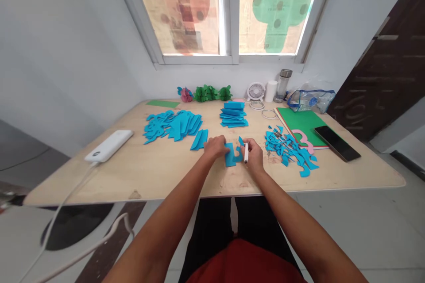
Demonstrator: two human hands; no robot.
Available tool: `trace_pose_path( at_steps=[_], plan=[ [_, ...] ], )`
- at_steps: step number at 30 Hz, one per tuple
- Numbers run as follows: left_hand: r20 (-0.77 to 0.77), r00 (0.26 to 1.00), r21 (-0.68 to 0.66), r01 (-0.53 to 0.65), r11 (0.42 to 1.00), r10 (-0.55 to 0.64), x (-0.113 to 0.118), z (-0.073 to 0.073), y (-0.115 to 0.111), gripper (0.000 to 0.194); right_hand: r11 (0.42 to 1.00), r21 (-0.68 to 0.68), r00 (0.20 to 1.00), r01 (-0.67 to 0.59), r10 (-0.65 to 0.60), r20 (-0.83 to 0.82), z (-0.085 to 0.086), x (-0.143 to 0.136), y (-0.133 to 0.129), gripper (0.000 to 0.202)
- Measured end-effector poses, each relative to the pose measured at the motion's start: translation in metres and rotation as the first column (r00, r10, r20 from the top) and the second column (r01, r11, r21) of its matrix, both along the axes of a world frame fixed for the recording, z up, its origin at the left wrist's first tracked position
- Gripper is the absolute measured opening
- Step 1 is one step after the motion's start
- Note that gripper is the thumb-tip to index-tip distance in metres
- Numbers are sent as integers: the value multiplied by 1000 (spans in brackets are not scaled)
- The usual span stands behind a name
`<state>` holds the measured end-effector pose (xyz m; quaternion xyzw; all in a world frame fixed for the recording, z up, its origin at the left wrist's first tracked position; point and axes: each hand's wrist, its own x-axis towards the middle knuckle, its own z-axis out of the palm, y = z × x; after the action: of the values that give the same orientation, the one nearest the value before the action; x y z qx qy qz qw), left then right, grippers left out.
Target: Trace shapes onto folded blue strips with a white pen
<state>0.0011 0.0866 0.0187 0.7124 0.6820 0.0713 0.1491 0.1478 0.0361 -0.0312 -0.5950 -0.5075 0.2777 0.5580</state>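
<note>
My left hand (215,146) rests on the table with its fingers curled at the left edge of a flat blue paper piece (229,158). Beside that hand, on its left, lies a folded blue paper (199,139). My right hand (255,155) is closed around a white pen (246,154), whose dark end points toward me. A curved blue cutout (238,154) lies between the hands, against the flat piece. Whether the right fingertips also touch this cutout is hard to make out.
Left of centre lies a heap of blue cutouts (179,124); folded blue papers (233,115) are stacked behind my hands. Blue scraps (288,148) spread at right, near a phone (337,143) and green sheets (303,124). A power bank (109,146) with a cable sits at left.
</note>
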Motion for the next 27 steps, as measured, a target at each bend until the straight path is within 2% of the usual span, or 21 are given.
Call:
trace_pose_path(
  at_steps=[5, 10, 13, 18, 20, 23, 27],
  plan=[
    [42, 999, 34, -29, 999, 28, 6, -3, -5, 31, 1000, 3, 1000, 4, -4, 10, -1, 0, 1, 22],
    [167, 985, 112, -63, 992, 44, 7, -9, -15, 32, 1000, 8, 999, 6, -6, 31, -1, 1, 0, 23],
    [251, 967, 144, -71, 987, 33, -15, 2, -11, 33, 1000, 10, 999, 5, -5, 39, 0, 1, 0, 23],
    [316, 948, 180, -98, 979, 37, -84, 34, 15, 40, 1000, 13, 999, -3, 3, 42, 1, 0, -2, 21],
    [301, 951, 174, -127, 977, 70, -107, 41, 28, 39, 1000, 14, 999, -7, 6, 43, 2, -1, -3, 20],
    [239, 961, 187, -184, 965, 137, -124, 39, 43, 33, 1000, 17, 999, -9, 9, 40, 5, -2, -5, 21],
    [134, 970, 252, -232, 940, 204, -118, 25, 51, 34, 1000, 15, 999, -15, 14, 35, 8, -4, -7, 22]
  ],
)
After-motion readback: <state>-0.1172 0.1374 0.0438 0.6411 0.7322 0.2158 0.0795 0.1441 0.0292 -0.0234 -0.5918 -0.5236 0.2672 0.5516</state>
